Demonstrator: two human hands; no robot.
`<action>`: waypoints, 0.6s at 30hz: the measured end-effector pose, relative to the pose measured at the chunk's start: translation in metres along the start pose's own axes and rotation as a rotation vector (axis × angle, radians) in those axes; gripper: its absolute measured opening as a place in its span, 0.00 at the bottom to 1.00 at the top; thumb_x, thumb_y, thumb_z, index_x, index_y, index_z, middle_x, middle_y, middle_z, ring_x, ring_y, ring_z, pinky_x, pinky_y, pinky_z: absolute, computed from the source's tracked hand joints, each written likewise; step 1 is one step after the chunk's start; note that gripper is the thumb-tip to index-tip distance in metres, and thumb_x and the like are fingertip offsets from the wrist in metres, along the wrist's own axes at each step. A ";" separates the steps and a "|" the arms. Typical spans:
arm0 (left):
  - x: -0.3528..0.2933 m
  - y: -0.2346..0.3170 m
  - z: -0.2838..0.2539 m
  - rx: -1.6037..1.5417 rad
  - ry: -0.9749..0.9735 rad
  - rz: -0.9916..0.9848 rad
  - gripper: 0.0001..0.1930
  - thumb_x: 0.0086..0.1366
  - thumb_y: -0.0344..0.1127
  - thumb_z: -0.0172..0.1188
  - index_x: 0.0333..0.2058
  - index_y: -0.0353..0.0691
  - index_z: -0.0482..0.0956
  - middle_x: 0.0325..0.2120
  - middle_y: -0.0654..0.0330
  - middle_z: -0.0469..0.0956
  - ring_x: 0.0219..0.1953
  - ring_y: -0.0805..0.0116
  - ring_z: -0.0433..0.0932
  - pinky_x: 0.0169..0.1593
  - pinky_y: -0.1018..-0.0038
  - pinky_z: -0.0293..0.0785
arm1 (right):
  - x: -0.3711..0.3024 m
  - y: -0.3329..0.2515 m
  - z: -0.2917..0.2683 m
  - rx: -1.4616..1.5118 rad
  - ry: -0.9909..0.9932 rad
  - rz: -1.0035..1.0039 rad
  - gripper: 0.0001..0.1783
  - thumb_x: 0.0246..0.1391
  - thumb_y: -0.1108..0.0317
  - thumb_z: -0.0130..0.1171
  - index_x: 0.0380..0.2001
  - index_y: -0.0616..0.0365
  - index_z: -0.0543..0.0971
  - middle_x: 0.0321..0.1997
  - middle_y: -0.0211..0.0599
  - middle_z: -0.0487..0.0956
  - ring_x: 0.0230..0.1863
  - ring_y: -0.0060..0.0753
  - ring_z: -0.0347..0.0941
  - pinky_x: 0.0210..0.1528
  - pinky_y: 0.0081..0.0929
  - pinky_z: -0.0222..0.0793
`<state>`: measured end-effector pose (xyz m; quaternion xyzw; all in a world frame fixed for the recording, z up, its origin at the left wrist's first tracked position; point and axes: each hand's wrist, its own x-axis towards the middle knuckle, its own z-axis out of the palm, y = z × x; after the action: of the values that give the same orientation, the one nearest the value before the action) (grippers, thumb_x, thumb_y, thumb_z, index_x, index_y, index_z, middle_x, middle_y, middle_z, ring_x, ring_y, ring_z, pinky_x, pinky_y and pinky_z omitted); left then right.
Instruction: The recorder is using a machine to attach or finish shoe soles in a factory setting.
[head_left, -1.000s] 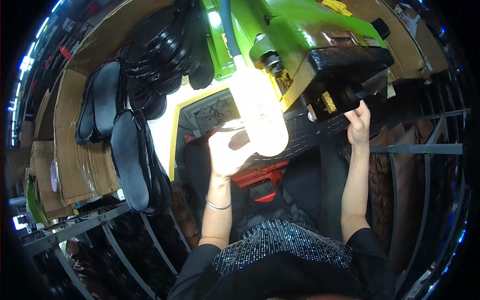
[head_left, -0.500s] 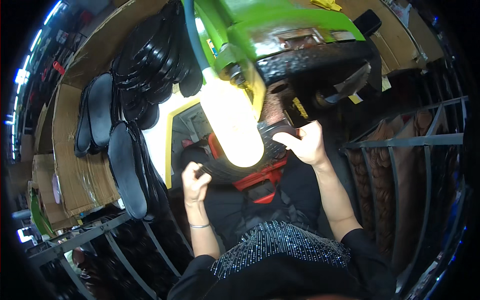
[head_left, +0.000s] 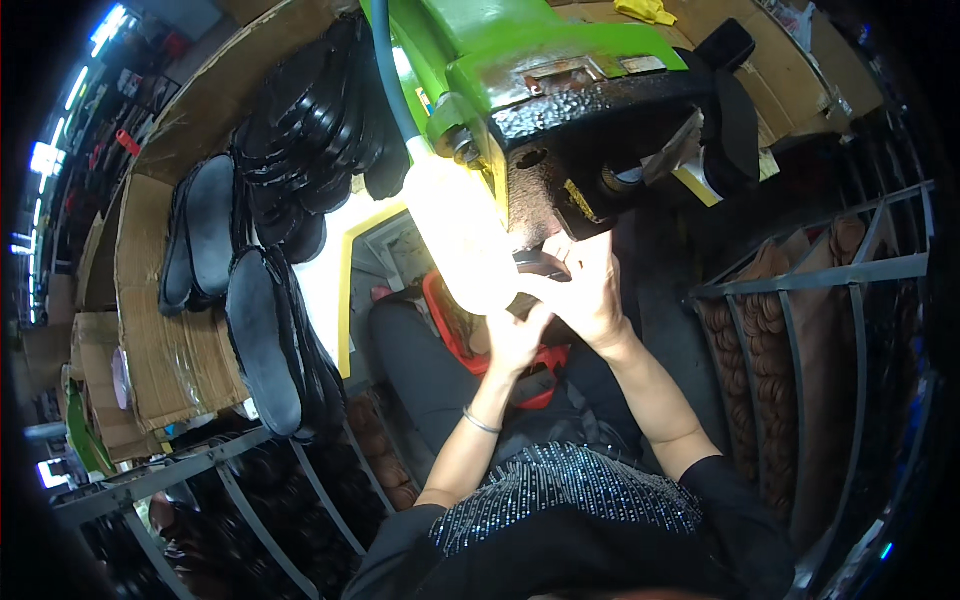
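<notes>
Close under the head of a green machine [head_left: 580, 60], my right hand [head_left: 592, 300] is closed on a black shoe sole [head_left: 540, 264]. Only a dark curved part of the sole shows, beside the machine's dark lower part. My left hand [head_left: 515, 340], with a bracelet on its wrist, is right beside the right one, thumb raised. Its fingers are lost behind the glaring tube lamp [head_left: 455, 235], so what it grips does not show. The lamp also covers much of the work spot.
At the left, a cardboard box [head_left: 180, 375] holds stacked black soles [head_left: 262, 340]. Metal racks with more pieces stand at the left [head_left: 160, 485] and right [head_left: 810, 284]. A red object [head_left: 545, 362] lies between my legs. A yellow-edged opening [head_left: 345, 300] borders the machine.
My left hand has moved right and up to join the right hand. The right hand has shifted slightly left. The sole, stretched between both hands before, is now mostly hidden. The view has shifted slightly.
</notes>
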<state>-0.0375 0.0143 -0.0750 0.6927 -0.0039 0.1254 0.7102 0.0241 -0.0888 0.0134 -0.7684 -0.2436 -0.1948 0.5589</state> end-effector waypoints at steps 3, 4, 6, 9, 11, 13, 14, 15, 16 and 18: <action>0.020 0.012 -0.011 0.053 0.165 0.159 0.15 0.59 0.31 0.59 0.43 0.30 0.73 0.37 0.58 0.77 0.40 0.70 0.76 0.45 0.75 0.72 | -0.004 -0.004 -0.006 0.091 0.057 0.008 0.30 0.34 0.71 0.75 0.37 0.61 0.65 0.25 0.30 0.70 0.22 0.17 0.65 0.25 0.15 0.66; 0.021 0.016 -0.014 0.240 0.090 0.161 0.14 0.58 0.30 0.60 0.42 0.30 0.74 0.36 0.57 0.78 0.40 0.70 0.76 0.45 0.75 0.72 | -0.010 -0.002 -0.013 0.134 0.061 0.048 0.28 0.35 0.75 0.73 0.37 0.62 0.66 0.26 0.28 0.70 0.22 0.14 0.63 0.23 0.12 0.63; 0.022 0.018 -0.009 0.304 0.056 0.157 0.13 0.57 0.27 0.60 0.41 0.30 0.74 0.35 0.57 0.77 0.38 0.71 0.75 0.45 0.76 0.71 | -0.017 -0.003 -0.025 0.155 0.081 0.126 0.27 0.36 0.78 0.72 0.38 0.62 0.66 0.28 0.30 0.71 0.23 0.14 0.66 0.23 0.11 0.64; 0.026 0.027 0.004 0.291 0.067 0.096 0.11 0.57 0.26 0.59 0.40 0.30 0.74 0.35 0.57 0.77 0.37 0.73 0.74 0.44 0.77 0.70 | -0.024 0.005 -0.032 0.259 0.154 0.344 0.25 0.39 0.82 0.68 0.40 0.62 0.65 0.34 0.37 0.74 0.29 0.18 0.72 0.26 0.11 0.66; 0.024 0.026 0.007 0.336 0.148 0.130 0.13 0.58 0.28 0.59 0.42 0.31 0.74 0.36 0.57 0.77 0.37 0.72 0.74 0.44 0.76 0.70 | -0.027 0.005 -0.032 0.297 0.162 0.353 0.23 0.40 0.82 0.67 0.38 0.62 0.66 0.33 0.36 0.75 0.30 0.18 0.72 0.25 0.10 0.66; 0.020 0.027 0.012 0.236 0.225 0.115 0.14 0.59 0.29 0.58 0.43 0.30 0.73 0.37 0.58 0.77 0.38 0.71 0.74 0.45 0.76 0.69 | -0.025 0.003 -0.032 0.275 0.148 0.346 0.23 0.40 0.82 0.67 0.37 0.61 0.66 0.32 0.35 0.76 0.29 0.17 0.72 0.25 0.10 0.65; 0.017 0.027 0.014 0.140 0.304 0.100 0.15 0.60 0.31 0.58 0.45 0.30 0.73 0.37 0.58 0.76 0.39 0.70 0.73 0.46 0.76 0.69 | -0.023 0.001 -0.031 0.258 0.133 0.338 0.22 0.39 0.82 0.68 0.35 0.61 0.67 0.30 0.34 0.76 0.28 0.16 0.72 0.24 0.10 0.64; 0.015 0.025 0.013 0.143 0.303 0.099 0.15 0.60 0.31 0.58 0.45 0.30 0.73 0.37 0.58 0.76 0.39 0.70 0.73 0.46 0.76 0.69 | -0.019 -0.002 -0.030 0.261 0.134 0.340 0.22 0.39 0.82 0.68 0.35 0.61 0.67 0.30 0.34 0.76 0.28 0.16 0.72 0.24 0.10 0.64; 0.014 0.022 0.011 0.069 0.334 0.139 0.17 0.60 0.31 0.57 0.46 0.30 0.72 0.39 0.58 0.76 0.40 0.69 0.73 0.48 0.75 0.68 | -0.014 -0.005 -0.028 0.230 0.081 0.329 0.21 0.39 0.82 0.68 0.34 0.60 0.67 0.29 0.34 0.76 0.27 0.15 0.72 0.23 0.09 0.63; 0.008 0.033 0.011 -0.195 0.377 0.058 0.18 0.62 0.32 0.56 0.48 0.28 0.70 0.42 0.56 0.74 0.44 0.67 0.72 0.52 0.74 0.66 | -0.005 -0.014 -0.024 0.099 0.033 0.218 0.20 0.38 0.80 0.69 0.32 0.60 0.68 0.27 0.32 0.77 0.23 0.11 0.69 0.21 0.09 0.60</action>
<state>-0.0338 0.0052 -0.0409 0.5848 0.0970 0.2723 0.7579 0.0106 -0.1084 0.0282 -0.7584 -0.1587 -0.1333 0.6180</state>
